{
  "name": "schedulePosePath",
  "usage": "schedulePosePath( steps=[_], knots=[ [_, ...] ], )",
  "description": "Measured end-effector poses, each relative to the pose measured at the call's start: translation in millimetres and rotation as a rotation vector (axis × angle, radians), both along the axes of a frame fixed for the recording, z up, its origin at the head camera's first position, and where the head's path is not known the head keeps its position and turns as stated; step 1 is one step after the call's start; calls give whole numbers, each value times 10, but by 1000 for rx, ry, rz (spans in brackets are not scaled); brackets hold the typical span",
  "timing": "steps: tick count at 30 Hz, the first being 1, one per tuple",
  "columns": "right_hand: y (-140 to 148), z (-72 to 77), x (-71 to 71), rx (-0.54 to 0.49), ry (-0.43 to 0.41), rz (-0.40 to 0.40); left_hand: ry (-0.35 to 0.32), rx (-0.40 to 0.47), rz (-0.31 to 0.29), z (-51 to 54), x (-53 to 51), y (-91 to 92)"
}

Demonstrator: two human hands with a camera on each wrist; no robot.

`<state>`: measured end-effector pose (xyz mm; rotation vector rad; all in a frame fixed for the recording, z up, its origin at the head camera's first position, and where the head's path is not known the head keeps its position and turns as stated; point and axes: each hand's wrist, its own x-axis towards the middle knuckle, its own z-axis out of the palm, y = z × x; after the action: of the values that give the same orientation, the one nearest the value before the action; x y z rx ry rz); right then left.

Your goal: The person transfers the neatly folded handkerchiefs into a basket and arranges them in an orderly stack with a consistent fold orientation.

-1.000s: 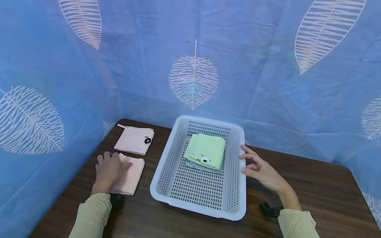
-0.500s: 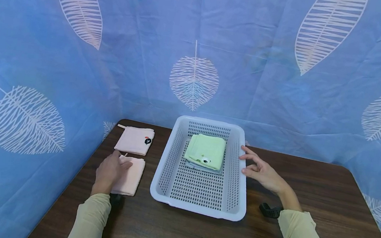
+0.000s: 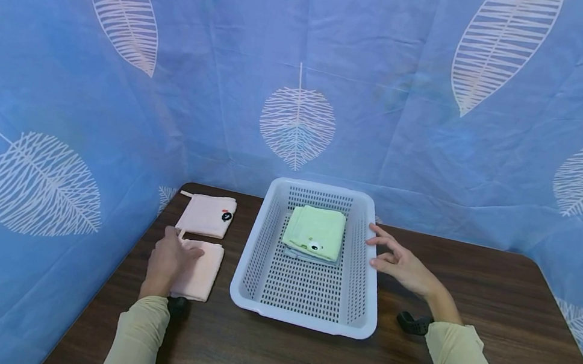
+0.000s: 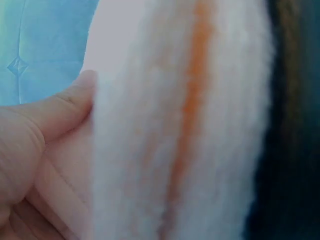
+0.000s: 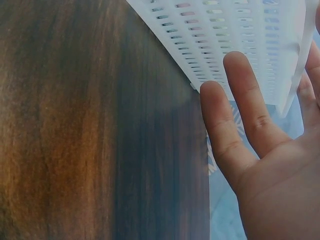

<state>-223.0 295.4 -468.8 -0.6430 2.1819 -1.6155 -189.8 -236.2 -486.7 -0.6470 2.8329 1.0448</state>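
Note:
My left hand (image 3: 165,262) holds a folded pale pink towel (image 3: 205,268) at its left side, low over the table's left part. Close up in the left wrist view, the thumb presses one face of that towel (image 4: 135,125), with fingers behind it. Above it lies a second folded pink towel (image 3: 202,213) with a dark round patch and a loop. A white plastic basket (image 3: 301,322) stands mid-table. Inside, a folded green towel (image 3: 321,228) sits on a grey-blue cloth (image 3: 309,257). Fingertips of my right hand (image 3: 406,270) touch the basket's right rim, its fingers relaxed and spread.
The dark wooden table (image 3: 258,360) ends at a blue leaf-patterned curtain (image 3: 215,93) behind and to the left. A black strap-like device (image 3: 413,323) is at the right wrist, and another dark device (image 3: 178,306) at the left.
My left fingers have curled further in at the far left edge of the near pink towel, and its loop now shows. That towel has barely shifted. The right hand and basket stay put.

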Motion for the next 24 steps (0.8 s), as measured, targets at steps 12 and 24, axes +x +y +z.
schedulePosePath(
  steps=[12, 24],
  knots=[
    [-9, -3, 6, 0, -13, -2, 63, -136, -89, 18, 19, -35],
    [-1, -5, 5, 46, -15, -24, 86, -22, -119, 99, -17, -80]
  ],
)
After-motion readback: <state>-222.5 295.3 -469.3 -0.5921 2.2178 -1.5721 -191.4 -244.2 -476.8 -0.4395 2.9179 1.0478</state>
